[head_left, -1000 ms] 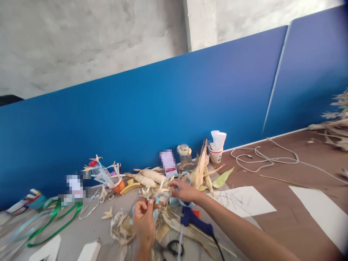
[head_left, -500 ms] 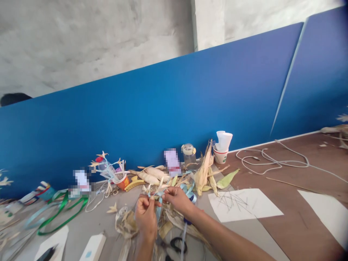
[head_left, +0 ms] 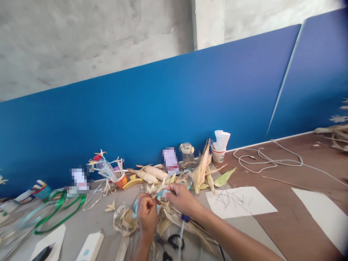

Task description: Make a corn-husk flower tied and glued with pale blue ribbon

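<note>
Where the table point(head_left: 280, 228) meets the blue partition point(head_left: 163, 108) along its back edge, most of the containers stand in a loose row. A white cup point(head_left: 218, 156) with a red rim has white paper point(head_left: 223, 140) in it, rising well above the rim. To its left, beyond the tall husks point(head_left: 200, 175), stands a clear jar point(head_left: 187, 156) with a cream lid; its contents cannot be made out. Farther left, an orange cup point(head_left: 121, 182) holds thin sticks and something purple, with a red-capped bottle point(head_left: 104, 165) just behind it. Toward the left end of that edge, a teal box point(head_left: 45, 192) has pale things at its top, too blurred to name.

Nearer the front edge, the blue ribbon point(head_left: 161, 194) lies between the two hands, raised over a heap of husk. The right hand point(head_left: 181, 198) pinches it with thumb and forefinger, nearly closed. The left hand point(head_left: 147, 214) is curled into a fist about its other side, the fingertips turned out of sight. Just left of that fist is a crumpled bag point(head_left: 125, 221) with dry husk. Scissors point(head_left: 175, 242) lie between the forearms, close to the front edge.
</note>
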